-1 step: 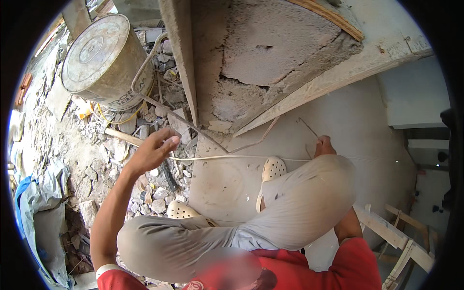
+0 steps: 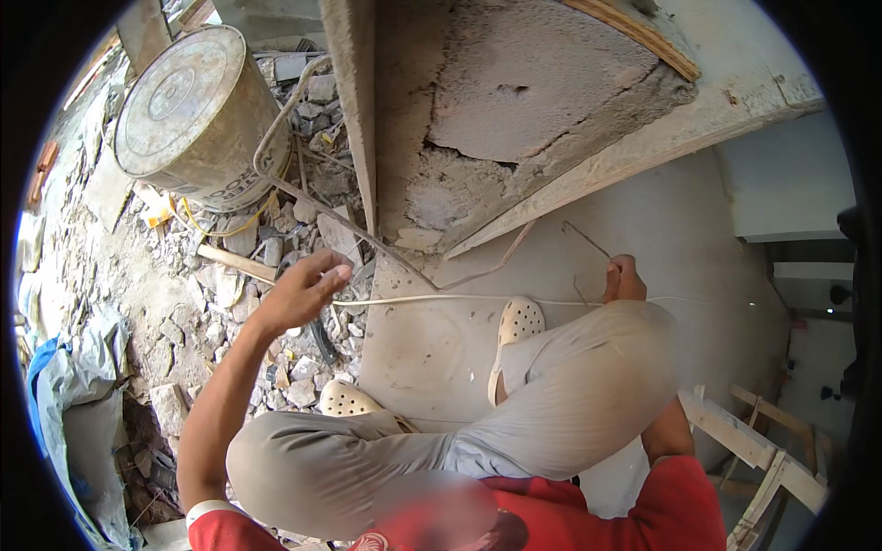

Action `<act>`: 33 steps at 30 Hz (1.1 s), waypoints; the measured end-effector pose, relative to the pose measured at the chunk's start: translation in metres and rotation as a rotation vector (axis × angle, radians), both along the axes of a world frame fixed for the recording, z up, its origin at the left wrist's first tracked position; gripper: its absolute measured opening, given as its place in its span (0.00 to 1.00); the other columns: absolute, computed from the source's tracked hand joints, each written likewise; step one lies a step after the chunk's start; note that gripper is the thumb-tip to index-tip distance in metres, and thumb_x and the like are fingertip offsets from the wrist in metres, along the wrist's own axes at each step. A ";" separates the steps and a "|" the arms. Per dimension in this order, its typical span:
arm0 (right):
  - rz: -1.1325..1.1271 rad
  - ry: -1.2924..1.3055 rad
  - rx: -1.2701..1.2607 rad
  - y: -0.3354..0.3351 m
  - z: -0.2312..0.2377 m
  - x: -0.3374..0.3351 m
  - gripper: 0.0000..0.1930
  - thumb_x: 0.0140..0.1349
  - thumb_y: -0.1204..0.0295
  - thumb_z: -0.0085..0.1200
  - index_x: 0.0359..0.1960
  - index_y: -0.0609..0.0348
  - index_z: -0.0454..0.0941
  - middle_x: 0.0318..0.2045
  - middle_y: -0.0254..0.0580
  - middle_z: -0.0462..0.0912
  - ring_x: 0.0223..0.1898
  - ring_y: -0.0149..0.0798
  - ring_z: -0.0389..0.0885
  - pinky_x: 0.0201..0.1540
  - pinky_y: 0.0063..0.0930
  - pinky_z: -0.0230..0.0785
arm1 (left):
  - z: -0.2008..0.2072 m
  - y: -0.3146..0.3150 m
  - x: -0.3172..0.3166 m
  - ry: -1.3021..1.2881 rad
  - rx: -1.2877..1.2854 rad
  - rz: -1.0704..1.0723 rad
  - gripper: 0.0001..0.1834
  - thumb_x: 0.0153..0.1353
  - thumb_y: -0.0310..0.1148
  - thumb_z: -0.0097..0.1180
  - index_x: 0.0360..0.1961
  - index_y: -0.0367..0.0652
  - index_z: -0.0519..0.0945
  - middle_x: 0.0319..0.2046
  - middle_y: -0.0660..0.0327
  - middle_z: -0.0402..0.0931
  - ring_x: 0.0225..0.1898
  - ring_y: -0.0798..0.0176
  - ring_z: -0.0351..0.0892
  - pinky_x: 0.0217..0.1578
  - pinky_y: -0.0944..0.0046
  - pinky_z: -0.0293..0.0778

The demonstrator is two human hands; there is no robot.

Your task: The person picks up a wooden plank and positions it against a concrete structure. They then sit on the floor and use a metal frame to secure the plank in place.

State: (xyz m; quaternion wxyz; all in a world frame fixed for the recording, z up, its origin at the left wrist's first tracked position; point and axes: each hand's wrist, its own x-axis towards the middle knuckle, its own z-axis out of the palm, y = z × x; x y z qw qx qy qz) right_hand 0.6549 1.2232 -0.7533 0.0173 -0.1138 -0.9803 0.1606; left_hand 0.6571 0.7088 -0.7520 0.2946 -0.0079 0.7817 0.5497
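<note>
My left hand (image 2: 305, 292) hovers over the rubble, thumb and fingers drawn together in a pinch. Whatever it pinches, if anything, is too small to make out. Beyond my raised knee, my right hand (image 2: 626, 279) is closed round a thin metal rod (image 2: 586, 240) with a hooked far end. A bent metal bar (image 2: 347, 224) runs in angles between the bucket and the concrete block, in front of both hands. A pale cable (image 2: 432, 298) crosses the floor between the hands. Beside my left hand lies a wooden handle (image 2: 237, 263), its right end hidden by the hand.
An upturned dirty bucket (image 2: 184, 110) stands on broken rubble (image 2: 175, 321) at the left. A rough concrete block (image 2: 514, 101) with board-like sides rises ahead. Wooden framing (image 2: 744, 436) is at the lower right, and crumpled sheeting (image 2: 87, 395) at the lower left. My clogs (image 2: 522, 320) rest on the floor.
My left hand has shifted slightly right and nearer to me. The right hand has moved a little to the right, still holding the rod.
</note>
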 end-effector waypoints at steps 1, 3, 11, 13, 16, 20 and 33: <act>0.071 0.009 -0.125 -0.003 0.020 0.000 0.13 0.74 0.63 0.46 0.42 0.64 0.73 0.30 0.40 0.79 0.32 0.36 0.76 0.39 0.33 0.70 | -0.017 0.008 0.004 -0.029 0.048 -0.022 0.20 0.74 0.48 0.50 0.47 0.39 0.77 0.32 0.66 0.73 0.34 0.70 0.71 0.35 0.66 0.73; 0.203 -0.161 -0.282 -0.014 0.055 0.005 0.11 0.72 0.65 0.48 0.41 0.62 0.73 0.30 0.42 0.80 0.32 0.37 0.77 0.38 0.35 0.69 | -0.047 0.028 0.013 -0.131 0.117 -0.092 0.21 0.73 0.49 0.51 0.45 0.39 0.77 0.32 0.66 0.74 0.35 0.70 0.73 0.36 0.65 0.74; 0.440 -0.687 -0.674 -0.108 0.071 0.021 0.10 0.66 0.68 0.57 0.42 0.62 0.78 0.32 0.36 0.82 0.36 0.28 0.76 0.44 0.25 0.70 | -0.090 0.106 0.042 -0.782 0.708 -0.072 0.40 0.68 0.64 0.48 0.61 0.34 0.71 0.46 0.49 0.79 0.50 0.56 0.81 0.47 0.55 0.82; 0.556 -0.782 -0.746 -0.129 0.058 0.015 0.10 0.66 0.69 0.58 0.42 0.62 0.79 0.33 0.35 0.82 0.36 0.27 0.76 0.44 0.25 0.70 | -0.092 0.113 0.045 -0.937 0.876 0.050 0.40 0.70 0.60 0.48 0.63 0.30 0.67 0.50 0.46 0.78 0.51 0.54 0.82 0.50 0.50 0.84; 0.731 -0.910 -0.783 -0.158 0.032 0.005 0.10 0.66 0.68 0.59 0.41 0.62 0.80 0.33 0.33 0.81 0.36 0.26 0.75 0.43 0.25 0.69 | -0.099 0.114 0.048 -0.794 1.008 0.373 0.27 0.75 0.47 0.46 0.59 0.31 0.70 0.47 0.50 0.78 0.46 0.56 0.84 0.47 0.53 0.86; 0.865 -0.996 -0.847 -0.175 -0.005 0.010 0.11 0.66 0.65 0.60 0.41 0.61 0.81 0.32 0.32 0.80 0.36 0.26 0.74 0.42 0.25 0.69 | -0.109 0.098 0.049 -0.744 1.043 0.546 0.17 0.76 0.37 0.44 0.54 0.34 0.74 0.35 0.59 0.80 0.36 0.61 0.85 0.45 0.56 0.87; 0.279 -1.177 -1.055 -0.179 -0.149 0.036 0.21 0.73 0.55 0.51 0.55 0.60 0.72 0.40 0.36 0.80 0.32 0.26 0.76 0.30 0.22 0.74 | -0.079 0.084 0.059 -0.630 1.216 0.454 0.20 0.76 0.36 0.44 0.61 0.33 0.70 0.28 0.65 0.77 0.30 0.66 0.84 0.41 0.53 0.88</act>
